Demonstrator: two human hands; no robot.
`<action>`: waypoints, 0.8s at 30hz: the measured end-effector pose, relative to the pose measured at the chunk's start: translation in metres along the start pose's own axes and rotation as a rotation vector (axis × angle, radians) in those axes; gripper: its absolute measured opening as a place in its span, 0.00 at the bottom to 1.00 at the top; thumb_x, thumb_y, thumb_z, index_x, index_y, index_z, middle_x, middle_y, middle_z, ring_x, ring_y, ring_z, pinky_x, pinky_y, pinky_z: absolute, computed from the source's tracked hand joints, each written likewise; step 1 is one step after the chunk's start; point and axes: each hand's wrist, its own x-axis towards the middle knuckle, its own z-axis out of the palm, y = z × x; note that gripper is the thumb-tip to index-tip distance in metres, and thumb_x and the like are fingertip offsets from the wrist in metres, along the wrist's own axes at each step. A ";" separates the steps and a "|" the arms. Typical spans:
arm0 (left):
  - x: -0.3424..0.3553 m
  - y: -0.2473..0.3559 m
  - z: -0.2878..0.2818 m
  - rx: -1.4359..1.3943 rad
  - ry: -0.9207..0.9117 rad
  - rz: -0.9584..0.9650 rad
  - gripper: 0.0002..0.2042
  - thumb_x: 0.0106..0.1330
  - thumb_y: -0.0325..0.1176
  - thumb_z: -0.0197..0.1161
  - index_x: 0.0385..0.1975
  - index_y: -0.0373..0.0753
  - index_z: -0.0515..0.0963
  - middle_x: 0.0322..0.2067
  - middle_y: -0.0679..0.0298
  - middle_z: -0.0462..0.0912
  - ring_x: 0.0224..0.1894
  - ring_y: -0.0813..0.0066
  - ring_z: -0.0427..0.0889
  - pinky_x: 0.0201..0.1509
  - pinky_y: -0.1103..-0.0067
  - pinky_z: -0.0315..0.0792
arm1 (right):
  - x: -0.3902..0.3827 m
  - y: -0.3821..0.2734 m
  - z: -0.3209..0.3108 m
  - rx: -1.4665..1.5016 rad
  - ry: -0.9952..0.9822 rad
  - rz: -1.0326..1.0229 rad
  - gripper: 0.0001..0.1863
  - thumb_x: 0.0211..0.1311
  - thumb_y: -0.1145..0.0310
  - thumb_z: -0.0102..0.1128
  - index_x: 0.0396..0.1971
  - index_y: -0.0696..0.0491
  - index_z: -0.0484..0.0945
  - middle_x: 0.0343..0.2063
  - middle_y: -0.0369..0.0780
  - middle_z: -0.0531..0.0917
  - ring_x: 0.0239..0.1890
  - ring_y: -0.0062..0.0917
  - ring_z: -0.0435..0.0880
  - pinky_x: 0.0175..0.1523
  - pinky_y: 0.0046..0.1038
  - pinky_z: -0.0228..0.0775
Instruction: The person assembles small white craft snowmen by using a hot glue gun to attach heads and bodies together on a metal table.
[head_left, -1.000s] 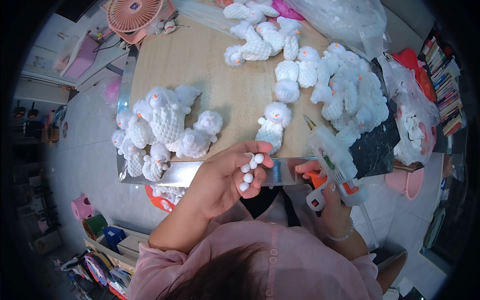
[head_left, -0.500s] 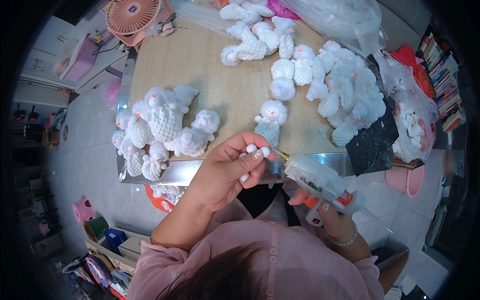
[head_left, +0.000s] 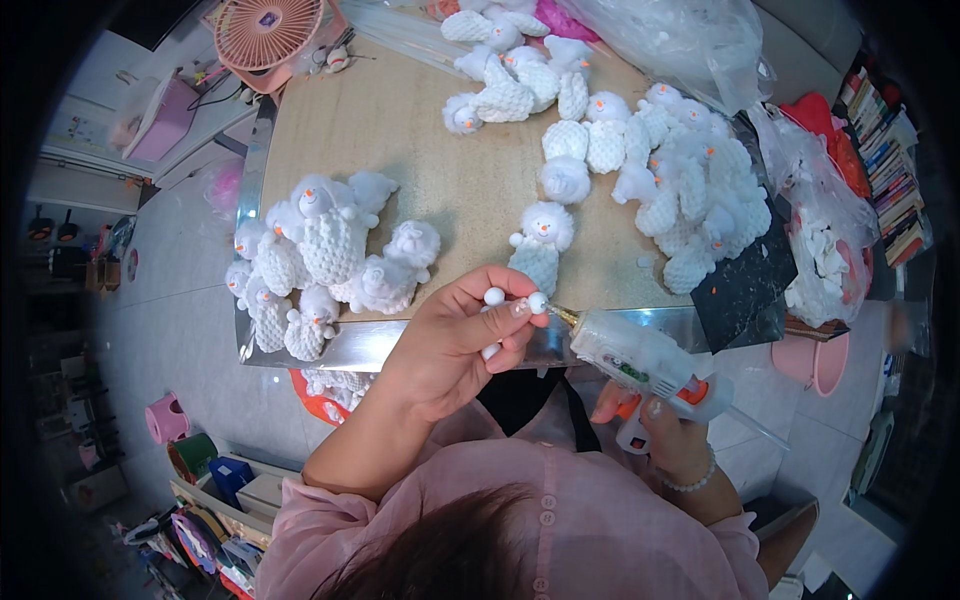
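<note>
My left hand (head_left: 450,345) is closed over several small white balls, one white ball (head_left: 538,302) pinched at the fingertips. Against that ball, or very near it, sits the brass nozzle of a hot glue gun (head_left: 628,355), clear-white with orange parts. My right hand (head_left: 678,440) grips the glue gun's handle, fingers at the orange trigger; a clear glue stick sticks out of its rear. Just beyond my left hand a fluffy-headed white snowman doll (head_left: 540,250) lies face up on the table (head_left: 400,130), with an orange nose and small balls at its sides.
Snowman dolls (head_left: 330,245) are heaped on the table's left, with a larger heap (head_left: 695,190) at right and more at the back. A pink fan (head_left: 265,35) stands back left. Clear plastic bags (head_left: 660,40) and a black sheet (head_left: 745,290) lie along the right side.
The pinched ball has shifted slightly right in my left fingertips, toward the nozzle. The glue gun has moved a little to the right and down. The dolls stay put.
</note>
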 end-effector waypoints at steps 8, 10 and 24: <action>0.001 -0.002 0.002 -0.069 -0.050 -0.080 0.04 0.64 0.23 0.55 0.37 0.36 0.72 0.33 0.56 0.78 0.21 0.83 0.66 0.19 0.88 0.59 | 0.011 -0.019 0.007 0.039 0.062 0.069 0.20 0.52 0.77 0.59 0.48 0.58 0.71 0.44 0.41 0.76 0.50 0.22 0.72 0.58 0.27 0.61; 0.002 -0.004 0.004 -0.109 -0.068 -0.133 0.03 0.64 0.23 0.55 0.36 0.38 0.71 0.32 0.56 0.78 0.21 0.83 0.67 0.19 0.88 0.59 | 0.022 -0.020 0.019 -0.020 0.164 0.031 0.17 0.50 0.73 0.58 0.43 0.59 0.74 0.41 0.39 0.77 0.44 0.19 0.73 0.47 0.22 0.64; 0.006 -0.016 0.006 -0.182 -0.105 -0.222 0.05 0.64 0.22 0.55 0.31 0.40 0.67 0.31 0.55 0.78 0.21 0.82 0.67 0.18 0.88 0.57 | 0.048 -0.025 0.039 0.029 0.167 -0.045 0.06 0.53 0.80 0.57 0.31 0.56 0.73 0.27 0.33 0.77 0.30 0.14 0.75 0.32 0.15 0.61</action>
